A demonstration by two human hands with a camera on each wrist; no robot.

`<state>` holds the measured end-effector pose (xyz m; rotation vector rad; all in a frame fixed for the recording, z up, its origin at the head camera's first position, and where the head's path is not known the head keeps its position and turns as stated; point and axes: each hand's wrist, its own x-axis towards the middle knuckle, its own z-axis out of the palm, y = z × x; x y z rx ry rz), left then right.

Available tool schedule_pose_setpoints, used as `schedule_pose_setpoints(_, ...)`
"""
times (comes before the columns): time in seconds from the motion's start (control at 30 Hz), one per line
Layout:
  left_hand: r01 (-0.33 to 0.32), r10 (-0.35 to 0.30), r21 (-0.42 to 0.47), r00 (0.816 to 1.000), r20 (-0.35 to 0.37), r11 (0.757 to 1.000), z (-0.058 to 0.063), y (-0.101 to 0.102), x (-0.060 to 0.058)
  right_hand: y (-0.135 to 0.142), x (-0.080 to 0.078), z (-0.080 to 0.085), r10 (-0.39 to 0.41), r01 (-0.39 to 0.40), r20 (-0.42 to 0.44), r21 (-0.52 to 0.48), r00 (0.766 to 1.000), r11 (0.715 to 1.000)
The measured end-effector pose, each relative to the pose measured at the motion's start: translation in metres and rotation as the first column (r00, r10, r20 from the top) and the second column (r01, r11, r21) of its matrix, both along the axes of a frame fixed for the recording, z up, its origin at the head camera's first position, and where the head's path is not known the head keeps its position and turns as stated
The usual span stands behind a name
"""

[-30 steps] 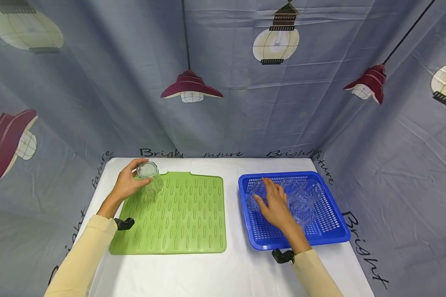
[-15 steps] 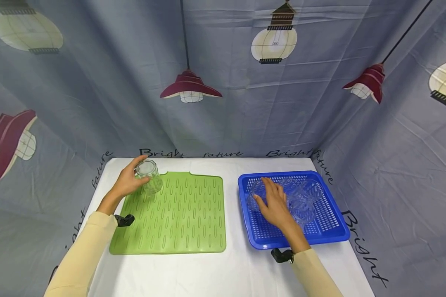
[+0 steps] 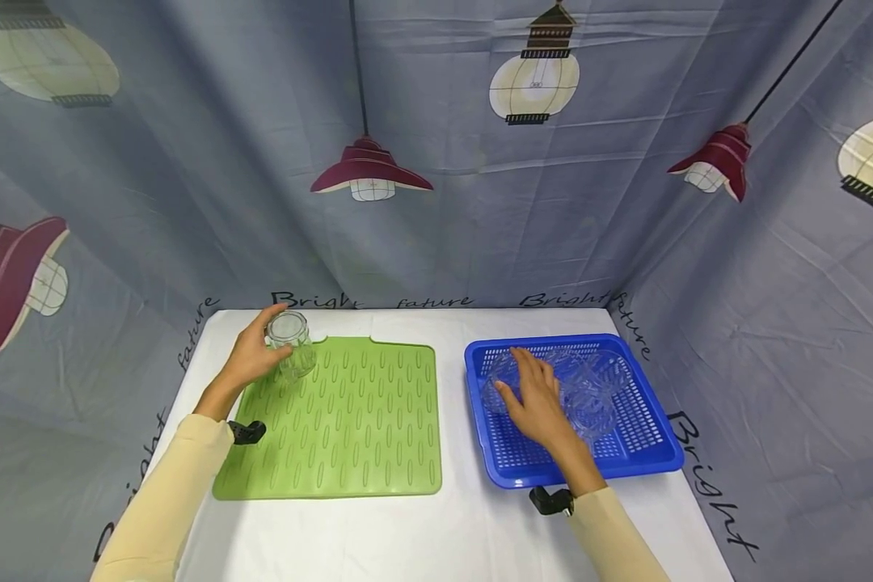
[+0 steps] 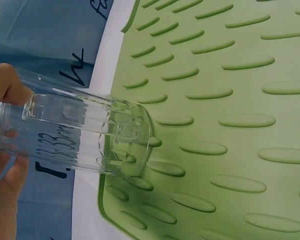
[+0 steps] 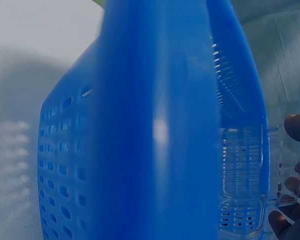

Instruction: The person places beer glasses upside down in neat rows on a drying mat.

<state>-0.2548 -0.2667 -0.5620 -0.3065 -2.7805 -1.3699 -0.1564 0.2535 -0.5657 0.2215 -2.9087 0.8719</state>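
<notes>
My left hand [image 3: 255, 352] grips a clear glass cup [image 4: 65, 130] between thumb and fingers, near its base. The cup is upside down, its rim right at the far left corner of the green ridged mat [image 3: 356, 428]. My right hand [image 3: 540, 400] reaches into the blue basket [image 3: 505, 478], thumb and fingers spread round another clear glass cup [image 3: 496, 396] at the basket's left side. In the right wrist view the fingers [image 5: 297, 127] hold that cup's end, while the blue basket wall covers much of the view.
More clear glass cups [image 3: 589, 404] lie in the basket to the right of my right hand. Mat and basket stand side by side on a white table [image 3: 454, 533], with a strip of cloth between them. A grey-blue curtain [image 3: 451, 242] encloses the back and sides.
The left hand has shifted very slightly away with its cup, whose rim lies near the mat's far left corner. My right hand stays in place in the basket.
</notes>
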Motion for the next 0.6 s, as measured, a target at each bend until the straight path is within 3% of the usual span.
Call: schedule_pose_setpoints(0.6, -0.023, 0.023, 0.002, 0.999, -0.037, 1.000, -0.0022, 0.0015, 0.0086, 0.0048, 0.0001, 0.0029, 0.001, -0.001, -0.006, -0.016, 1.000, 1.000)
